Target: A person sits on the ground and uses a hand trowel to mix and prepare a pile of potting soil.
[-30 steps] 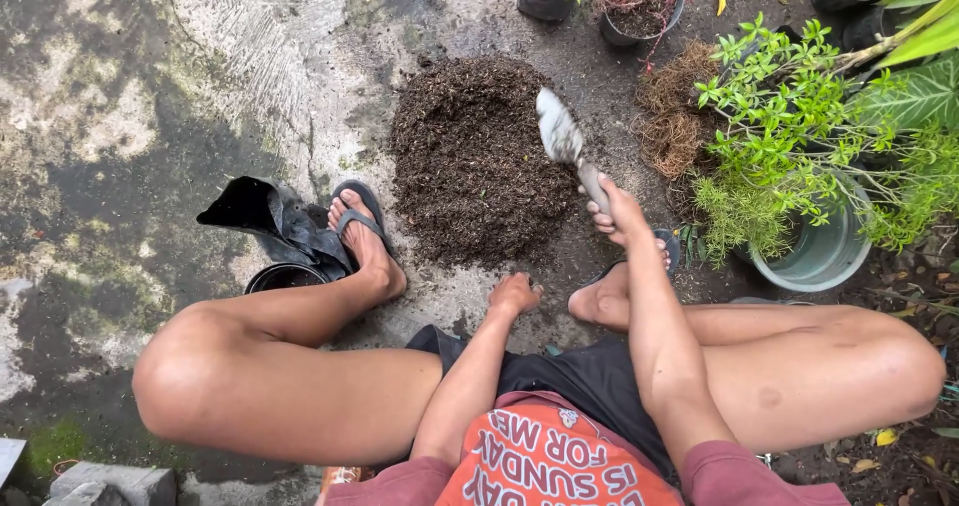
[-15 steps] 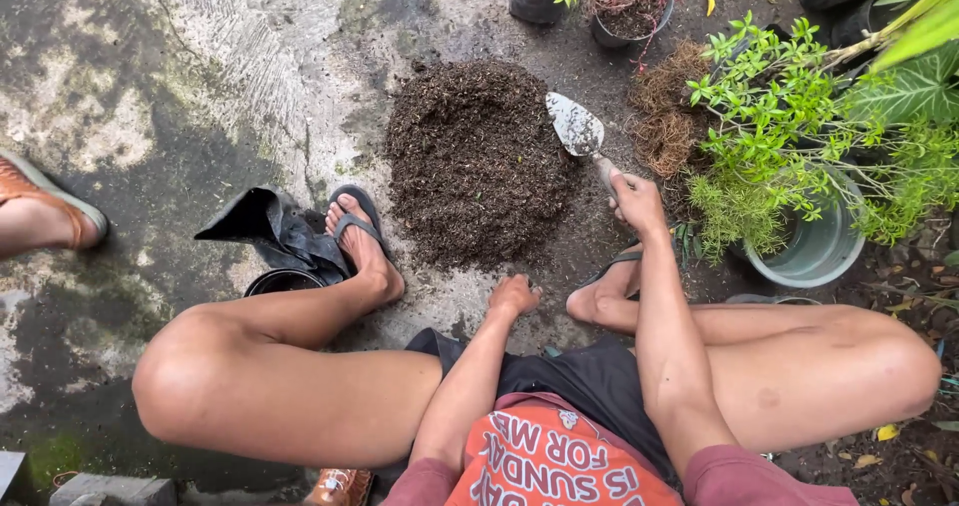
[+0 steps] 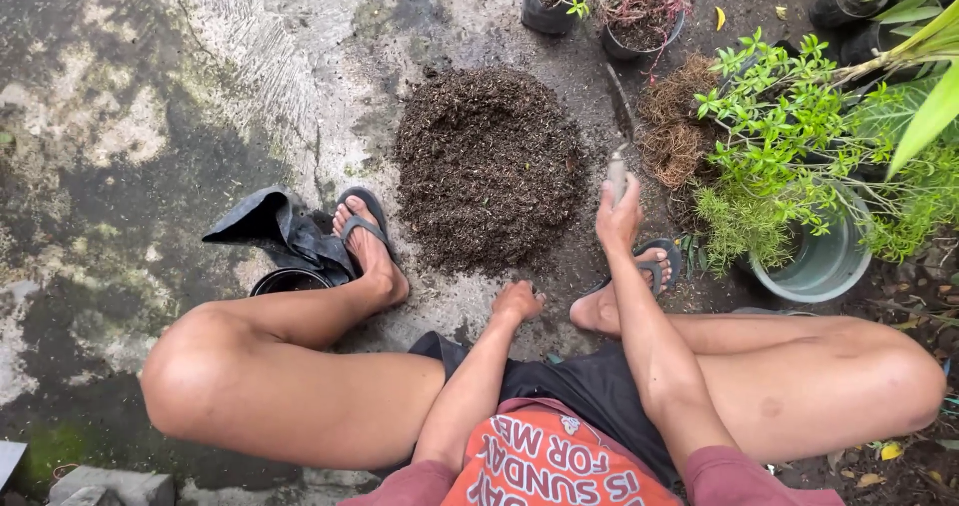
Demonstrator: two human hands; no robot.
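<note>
Right hand (image 3: 618,216) clenched round trowel (image 3: 619,136); left hand (image 3: 516,301) loosely curled; 2 pots (image 3: 599,6) hold soil.

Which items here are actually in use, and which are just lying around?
In use:
- right hand gripping the trowel, blade edge-on
- soil heap beside the blade
- left hand resting on the ground

Lying about:
- black plastic bag
- grey pot
- dry root clump

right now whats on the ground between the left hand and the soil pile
In the head view, only bare, damp concrete with a few scattered soil crumbs lies between the left hand and the soil pile; nothing else sits in that stretch.
</note>
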